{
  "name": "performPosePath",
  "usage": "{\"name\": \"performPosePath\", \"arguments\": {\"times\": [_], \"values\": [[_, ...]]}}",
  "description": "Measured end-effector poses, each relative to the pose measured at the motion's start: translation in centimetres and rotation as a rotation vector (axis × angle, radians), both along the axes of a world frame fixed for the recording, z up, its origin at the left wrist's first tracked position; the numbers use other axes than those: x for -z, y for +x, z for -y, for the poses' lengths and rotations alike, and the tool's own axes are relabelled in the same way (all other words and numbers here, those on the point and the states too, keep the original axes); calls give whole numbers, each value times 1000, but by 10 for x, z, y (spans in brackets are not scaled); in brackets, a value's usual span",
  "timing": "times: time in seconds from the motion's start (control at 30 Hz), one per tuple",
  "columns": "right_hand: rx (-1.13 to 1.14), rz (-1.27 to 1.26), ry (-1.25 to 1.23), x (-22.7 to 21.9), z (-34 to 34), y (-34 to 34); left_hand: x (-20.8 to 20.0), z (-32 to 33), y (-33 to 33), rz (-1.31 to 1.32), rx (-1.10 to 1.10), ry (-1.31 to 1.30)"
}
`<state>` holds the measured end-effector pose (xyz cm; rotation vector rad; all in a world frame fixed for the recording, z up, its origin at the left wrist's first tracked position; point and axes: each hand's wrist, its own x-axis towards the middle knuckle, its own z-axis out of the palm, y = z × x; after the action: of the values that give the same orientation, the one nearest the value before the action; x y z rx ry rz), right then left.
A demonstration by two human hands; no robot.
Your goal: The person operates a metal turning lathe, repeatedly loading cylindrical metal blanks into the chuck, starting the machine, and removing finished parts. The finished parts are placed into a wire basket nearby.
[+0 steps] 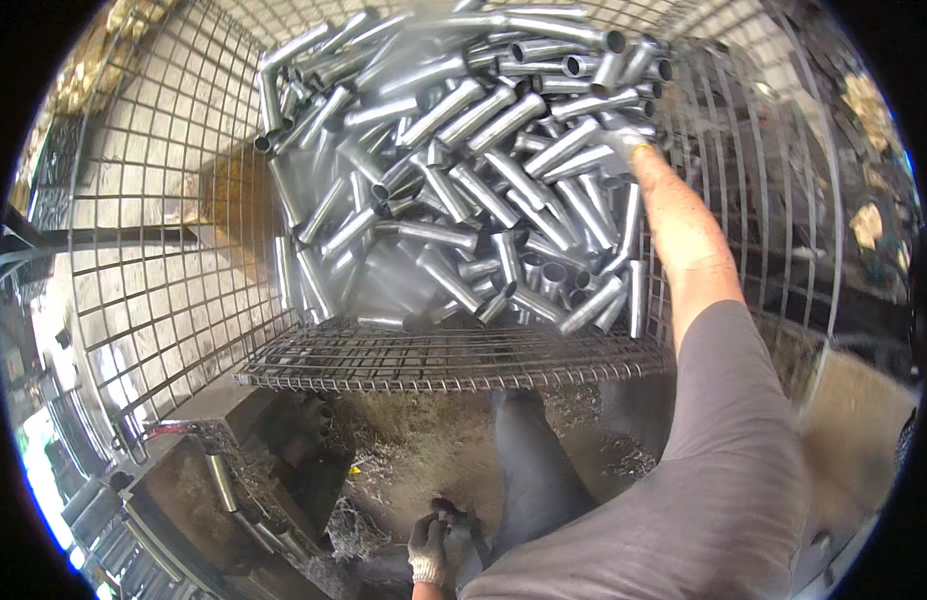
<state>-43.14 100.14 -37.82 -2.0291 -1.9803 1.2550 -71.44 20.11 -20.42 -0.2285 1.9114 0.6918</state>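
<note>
A large heap of shiny silver metal tubes [484, 190] lies jumbled inside a wire mesh basket [404, 360]. Many of the tubes have one flared end. My right arm stretches forward over the heap. My gloved right hand [624, 145] is at its far right part, against the ends of several tubes; its fingers are blurred, so its grip does not show. Low down near my body is my left hand [427, 550], in a pale knitted glove with darkened fingers. Beside it is a dark shape [452, 512] I cannot make out. Whether the left fingers hold anything is unclear.
Tall mesh side walls [154, 220] rise left and right of the heap. At lower left stands a brown, worn block-like structure [184, 500] with a loose tube [222, 482] on it. My dark trouser leg [534, 455] is below the basket's near edge, above a littered floor [404, 430].
</note>
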Motion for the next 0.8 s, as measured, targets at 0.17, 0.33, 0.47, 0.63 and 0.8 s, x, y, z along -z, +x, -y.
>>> {"name": "performPosePath", "arguments": {"times": [0.17, 0.33, 0.47, 0.63, 0.8], "values": [[411, -278, -352, 49, -28, 5, 9, 36, -8, -53, -60, -253], [-147, 158, 150, 87, 3, 24, 20, -17, -35, -49, 207, -141], [-148, 176, 520, 7, 114, -28, 18, -97, -30, 88, 116, 64], [-375, -98, 886, -171, 299, -79, -1, -136, 23, 555, -23, 483], [-807, -351, 613, -364, 548, -114, -83, -57, 47, 1180, -529, 909]]}}
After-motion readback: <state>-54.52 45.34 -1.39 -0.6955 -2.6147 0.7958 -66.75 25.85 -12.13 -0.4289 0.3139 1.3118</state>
